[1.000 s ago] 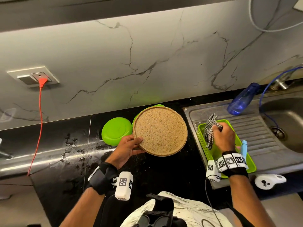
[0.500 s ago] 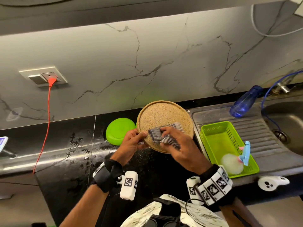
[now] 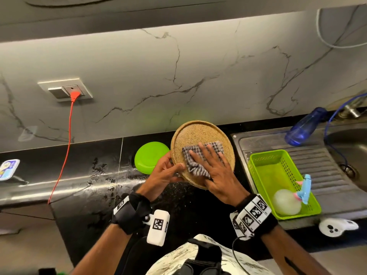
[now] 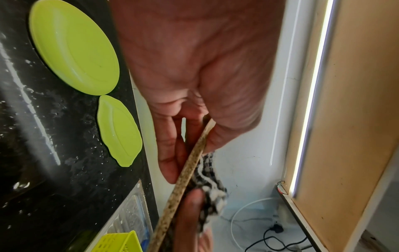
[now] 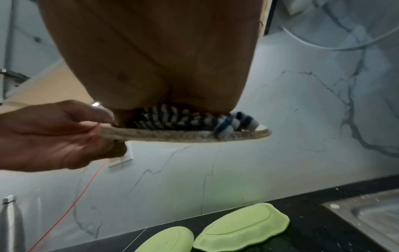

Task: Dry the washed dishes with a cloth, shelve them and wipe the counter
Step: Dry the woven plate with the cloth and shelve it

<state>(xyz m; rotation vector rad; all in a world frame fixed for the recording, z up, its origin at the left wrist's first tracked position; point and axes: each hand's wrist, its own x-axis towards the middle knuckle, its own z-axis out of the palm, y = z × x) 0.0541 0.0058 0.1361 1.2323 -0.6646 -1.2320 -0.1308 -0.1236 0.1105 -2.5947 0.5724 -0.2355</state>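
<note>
The left hand pinches the speckled plate by its rim above the counter, while the right hand presses the checked cloth flat-fingered against it. Hard rubbing could lever the plate out of that thin pinch, dropping it onto the green plates below.

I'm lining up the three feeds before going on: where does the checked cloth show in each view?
Head: the checked cloth lies at centre on the speckled brown plate, under the flat right hand.
Left wrist: low centre, bunched against the plate's edge.
Right wrist: centre, pressed between palm and plate.
Shared landmark: the green plates on the black counter.
</note>
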